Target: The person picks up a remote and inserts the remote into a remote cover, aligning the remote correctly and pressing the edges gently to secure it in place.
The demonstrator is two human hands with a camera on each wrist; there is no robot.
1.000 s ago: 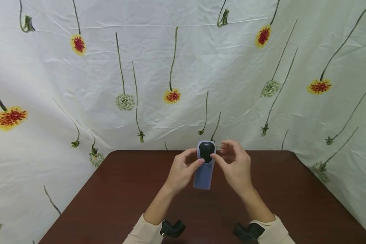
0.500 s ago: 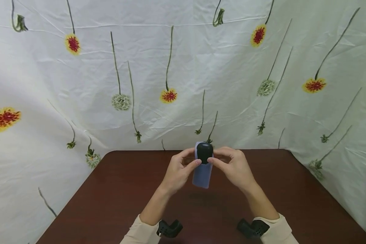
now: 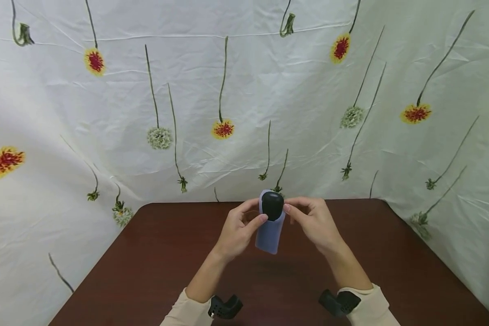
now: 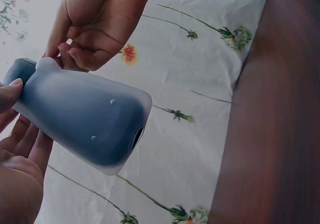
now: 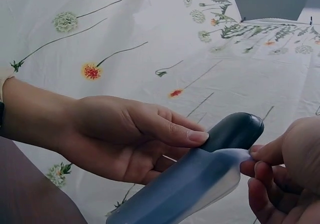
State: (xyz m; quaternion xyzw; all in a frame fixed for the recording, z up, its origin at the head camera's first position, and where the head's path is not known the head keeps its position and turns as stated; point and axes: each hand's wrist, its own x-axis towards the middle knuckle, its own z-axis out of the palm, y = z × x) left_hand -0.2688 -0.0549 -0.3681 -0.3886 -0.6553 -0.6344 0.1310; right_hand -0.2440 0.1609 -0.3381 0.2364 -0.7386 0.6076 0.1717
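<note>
A dark, rounded handheld device (image 3: 273,206) sits partly inside a translucent bluish soft sleeve (image 3: 269,237), held up over the table. Its smooth black end shows at the top; the sleeve covers the lower part. My left hand (image 3: 237,228) grips the device and sleeve from the left, thumb on the front near the sleeve's edge. On the other side, my right hand (image 3: 315,222) pinches the sleeve's upper right edge between thumb and finger. In the right wrist view that sleeve edge (image 5: 237,156) is drawn out from the device. Two small bumps and a dark opening show on the sleeve's other face (image 4: 95,114).
A dark brown table (image 3: 167,253) lies under both hands. Behind it hangs a pale cloth (image 3: 195,99) printed with flowers. Black wrist-worn devices sit at both cuffs, the left one (image 3: 225,308) and the right one (image 3: 339,302).
My right fingers have closed in from a spread pose, and the thumb has shifted from the device's front to the sleeve's right edge. My left hand keeps its grip. The head view has shifted slightly.
</note>
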